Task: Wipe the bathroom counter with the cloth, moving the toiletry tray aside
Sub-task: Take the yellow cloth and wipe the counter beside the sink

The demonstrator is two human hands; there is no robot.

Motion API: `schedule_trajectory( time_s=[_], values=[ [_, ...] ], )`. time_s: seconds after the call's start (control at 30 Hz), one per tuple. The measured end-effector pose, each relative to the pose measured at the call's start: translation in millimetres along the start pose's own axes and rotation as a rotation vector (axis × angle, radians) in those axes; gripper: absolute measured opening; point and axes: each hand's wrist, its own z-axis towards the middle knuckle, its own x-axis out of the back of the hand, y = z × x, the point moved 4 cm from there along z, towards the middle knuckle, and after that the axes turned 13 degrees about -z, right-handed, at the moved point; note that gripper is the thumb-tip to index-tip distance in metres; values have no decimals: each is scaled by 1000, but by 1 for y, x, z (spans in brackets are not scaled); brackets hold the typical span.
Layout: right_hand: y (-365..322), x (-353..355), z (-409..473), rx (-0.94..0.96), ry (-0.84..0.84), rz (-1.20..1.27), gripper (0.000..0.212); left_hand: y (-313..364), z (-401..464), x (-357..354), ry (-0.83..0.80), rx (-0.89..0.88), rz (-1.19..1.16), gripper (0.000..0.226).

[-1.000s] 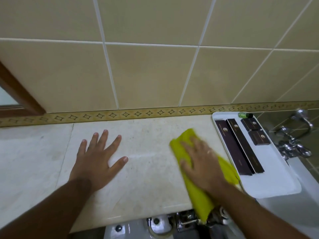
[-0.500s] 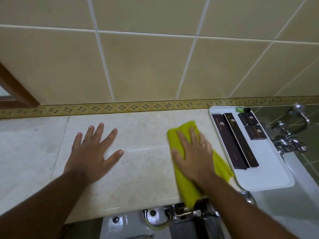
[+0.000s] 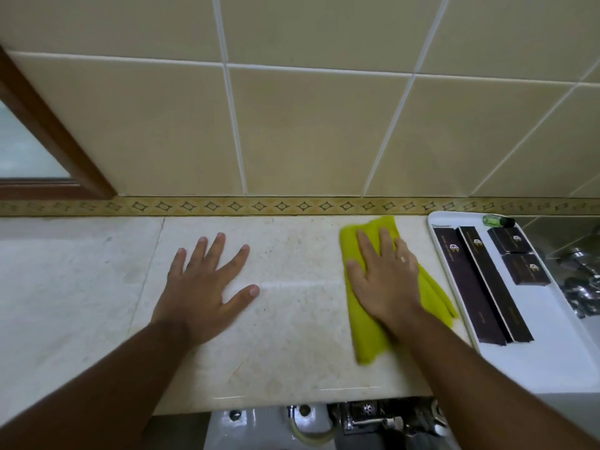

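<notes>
A yellow-green cloth [image 3: 363,332] lies flat on the cream marble counter [image 3: 292,352], right of centre. My right hand [image 3: 383,280] presses flat on the cloth, fingers pointing at the wall. My left hand [image 3: 204,287] rests palm-down on the bare counter with fingers spread, holding nothing. The white toiletry tray [image 3: 552,336] sits at the counter's right end, just right of the cloth. It carries two long dark boxes [image 3: 477,284], two small dark boxes [image 3: 516,254] and a small green bottle [image 3: 495,220].
Beige wall tiles with a patterned border strip [image 3: 259,206] rise behind the counter. A wooden frame [image 3: 55,134] stands at the far left. Chrome taps [image 3: 581,287] are at the right edge, and chrome fittings [image 3: 373,414] on a white fixture lie below the counter's front edge.
My right hand has slid the cloth away from the front edge toward the wall. The left hand stays flat on the counter. The tray has not moved.
</notes>
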Motion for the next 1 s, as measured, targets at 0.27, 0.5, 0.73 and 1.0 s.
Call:
schedule_trajectory(
  time_s=[0.27, 0.5, 0.73, 1.0],
  values=[
    [-83, 17, -24, 1036, 10, -181, 62, -5, -3, 2, 55, -19, -129, 85],
    [0, 64, -57, 130, -58, 29, 47, 9, -17, 10, 54, 18, -227, 75],
    [6, 42, -69, -222, -564, 700, 47, 77, 1, 29, 59, 398, -49, 68],
    [-22, 47, -45, -14, -335, 484, 37, 45, -17, 42, 22, 493, -792, 26]
  ],
)
